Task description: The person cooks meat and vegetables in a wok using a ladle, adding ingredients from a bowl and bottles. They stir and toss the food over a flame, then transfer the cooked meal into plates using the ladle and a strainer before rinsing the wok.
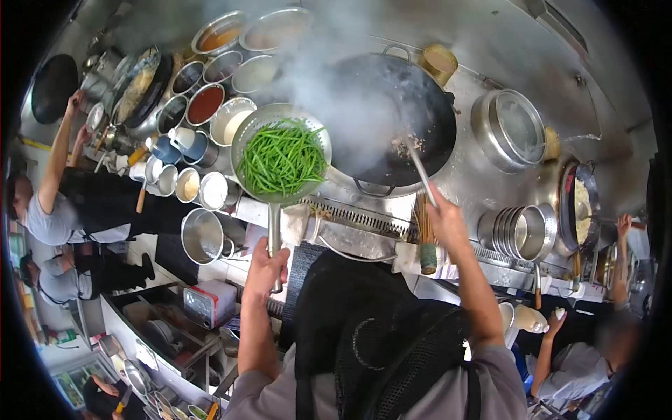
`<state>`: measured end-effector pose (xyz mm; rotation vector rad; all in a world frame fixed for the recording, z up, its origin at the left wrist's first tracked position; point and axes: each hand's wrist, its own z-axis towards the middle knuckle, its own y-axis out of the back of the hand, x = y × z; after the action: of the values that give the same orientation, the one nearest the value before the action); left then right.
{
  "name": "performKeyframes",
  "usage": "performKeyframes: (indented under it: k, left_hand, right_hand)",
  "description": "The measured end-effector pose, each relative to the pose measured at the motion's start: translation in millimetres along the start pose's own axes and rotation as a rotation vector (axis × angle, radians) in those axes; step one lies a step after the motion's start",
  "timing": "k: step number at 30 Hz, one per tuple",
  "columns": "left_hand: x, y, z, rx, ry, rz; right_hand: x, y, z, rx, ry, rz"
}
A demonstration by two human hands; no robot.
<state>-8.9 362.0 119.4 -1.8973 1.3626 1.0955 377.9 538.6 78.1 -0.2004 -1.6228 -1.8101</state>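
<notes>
My left hand (pixel 267 267) is wrapped round the handle of a perforated strainer (pixel 274 231), which holds a heap of green beans (pixel 282 157). My right hand (pixel 446 213) grips the metal handle of a utensil (pixel 422 171) whose far end is down in a large black wok (pixel 437 126). Small browned bits (pixel 408 145) lie in the wok near that end. Thick smoke or steam hides much of the wok's left side. The strainer is held left of the wok, beside the sauce containers.
Containers of red sauce (pixel 205 104) and white powder (pixel 213 190) stand at left. A bamboo brush (pixel 427 241) is by the counter's front edge. Stacked pots (pixel 514 231) and a lidded pot (pixel 509 129) are at right. Co-workers (pixel 59 203) work on both sides.
</notes>
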Motion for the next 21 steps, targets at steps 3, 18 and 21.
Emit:
performKeyframes:
  k: [3,18,21]
  left_hand:
    - [-12.8,-32.0,16.3,-0.083,-0.084,0.171]
    - [-40.1,-180.6,118.1,-0.44,-0.575,1.013]
    - [-38.9,-201.1,119.0,-0.448,-0.653,1.037]
  right_hand:
    - [-31.9,46.6,-27.4,0.067,-0.243,-0.248]
    - [-39.6,106.2,-72.2,0.358,-0.65,0.489]
    - [-23.6,105.7,-66.5,0.296,-0.492,0.55]
